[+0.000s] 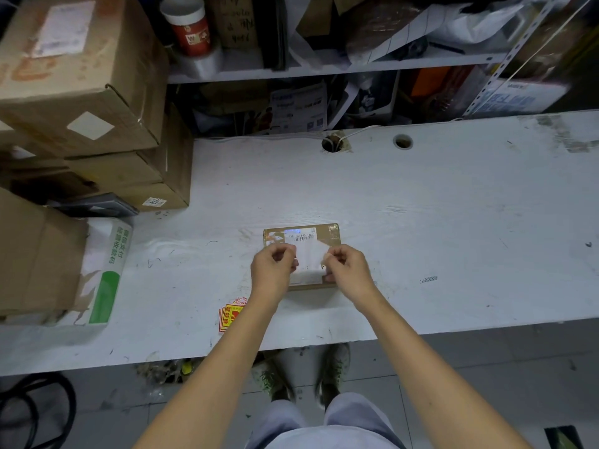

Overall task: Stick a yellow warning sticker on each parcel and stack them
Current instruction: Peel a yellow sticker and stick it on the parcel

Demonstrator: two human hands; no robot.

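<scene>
Just above the parcel (311, 236), a pale slip (325, 265) is pinched by the left hand (274, 268) and the right hand (348, 270), probably so a sticker is peeled near its place.

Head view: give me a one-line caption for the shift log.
Left hand and right hand, fingers curled, over a labelled parcel on the white table; yellow stickers lie near the front edge.

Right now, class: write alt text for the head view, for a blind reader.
A person's left grip and right grip, both curled, are over a small labelled parcel on a white table. Yellow stickers lie by the table's near edge; cardboard boxes are stacked at left.
</scene>
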